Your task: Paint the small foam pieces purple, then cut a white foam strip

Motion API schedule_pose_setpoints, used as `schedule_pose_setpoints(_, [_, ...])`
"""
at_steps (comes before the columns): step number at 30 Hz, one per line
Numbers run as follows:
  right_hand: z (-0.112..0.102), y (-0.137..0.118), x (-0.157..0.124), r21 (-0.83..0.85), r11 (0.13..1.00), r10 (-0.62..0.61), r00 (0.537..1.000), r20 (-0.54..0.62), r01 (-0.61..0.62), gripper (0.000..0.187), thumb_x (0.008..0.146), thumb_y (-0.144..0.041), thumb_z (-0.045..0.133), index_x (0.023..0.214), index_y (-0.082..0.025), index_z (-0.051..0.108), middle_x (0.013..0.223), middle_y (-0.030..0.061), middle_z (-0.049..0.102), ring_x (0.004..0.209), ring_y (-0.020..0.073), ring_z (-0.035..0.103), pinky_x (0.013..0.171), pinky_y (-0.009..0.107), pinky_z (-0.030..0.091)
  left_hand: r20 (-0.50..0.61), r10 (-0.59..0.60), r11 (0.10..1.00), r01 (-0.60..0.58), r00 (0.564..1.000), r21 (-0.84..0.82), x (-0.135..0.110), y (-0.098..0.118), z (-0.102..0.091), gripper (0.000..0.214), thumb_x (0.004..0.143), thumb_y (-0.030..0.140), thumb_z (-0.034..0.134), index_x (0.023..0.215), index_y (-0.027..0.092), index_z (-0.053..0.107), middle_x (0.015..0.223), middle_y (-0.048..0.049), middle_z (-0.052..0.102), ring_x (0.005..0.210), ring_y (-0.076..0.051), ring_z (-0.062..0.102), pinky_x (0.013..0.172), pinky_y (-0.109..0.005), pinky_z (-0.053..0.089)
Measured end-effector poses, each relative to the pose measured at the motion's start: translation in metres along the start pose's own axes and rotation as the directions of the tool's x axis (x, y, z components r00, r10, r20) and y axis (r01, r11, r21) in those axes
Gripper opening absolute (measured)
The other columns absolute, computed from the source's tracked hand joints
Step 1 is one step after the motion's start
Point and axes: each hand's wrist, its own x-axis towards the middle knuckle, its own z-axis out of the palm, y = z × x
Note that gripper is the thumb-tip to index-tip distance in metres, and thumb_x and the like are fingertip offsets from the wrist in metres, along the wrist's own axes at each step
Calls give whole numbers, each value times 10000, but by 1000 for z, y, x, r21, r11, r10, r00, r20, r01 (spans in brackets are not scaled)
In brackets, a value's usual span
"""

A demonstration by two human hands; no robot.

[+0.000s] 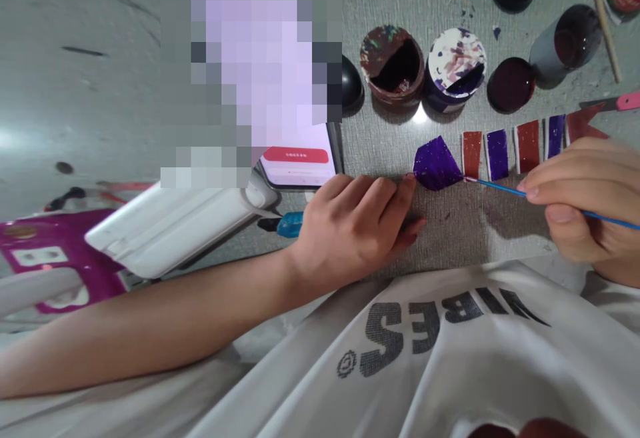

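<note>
A purple painted piece (pixel 437 163) with angled edges lies on the table. My left hand (pixel 357 221) rests palm down beside it, index fingertip at its left edge and thumb apart, gripping nothing. Between the fingers of my right hand (pixel 585 198) is a thin blue paintbrush (pixel 505 188), its tip at the right corner of the purple piece. Rightward stand a brown strip (pixel 471 153), a purple strip (pixel 497 155), another brown strip (pixel 527 147), a narrow purple strip (pixel 555 135) and a brown pointed piece (pixel 585 125), partly behind my right hand.
Behind the pieces stand a brown paint jar (pixel 393 95) and a purple paint jar (pixel 447 98). Dark lids, a tilted cup (pixel 565 45), a wooden stick (pixel 603 21) and a pink-handled knife (pixel 627 101) lie to the right. Leftward are a phone (pixel 300 175), a white device (pixel 180 225) and a magenta power strip (pixel 95 231).
</note>
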Motion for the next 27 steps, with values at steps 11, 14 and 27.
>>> schedule_pose_setpoints(11, [-2, 1, 3, 14, 999, -31, 999, -29, 31, 69, 936, -203, 709, 895, -206, 764, 762, -8, 798, 626, 183, 787, 498, 346, 574, 34, -11, 1000, 11, 999, 17, -2, 1, 1, 428, 1116, 455, 666, 1347, 115, 784, 830, -66, 682, 720, -233, 628, 621, -404, 380])
schedule_pose_setpoints(14, [0, 2, 2, 6, 999, -43, 998, -44, 43, 119, 985, -239, 685, 936, -190, 782, 821, 9, 831, 645, 170, 784, 512, 335, 557, 20, -3, 1000, 3, 1000, 21, -1, 1, 1, 429, 1112, 446, 679, 1328, 90, 781, 835, -71, 684, 716, -235, 618, 613, -406, 376])
schedule_pose_setpoints(27, [-7, -10, 8, 27, 999, 21, 996, 87, -24, 50, 1017, -236, 706, 1013, -239, 755, 848, -13, 819, 701, 190, 801, 585, 353, 605, 1, -3, 1000, 3, 1000, 20, -2, 0, 3, 435, 1116, 463, 672, 1325, 96, 779, 853, -77, 708, 704, -232, 623, 621, -406, 389])
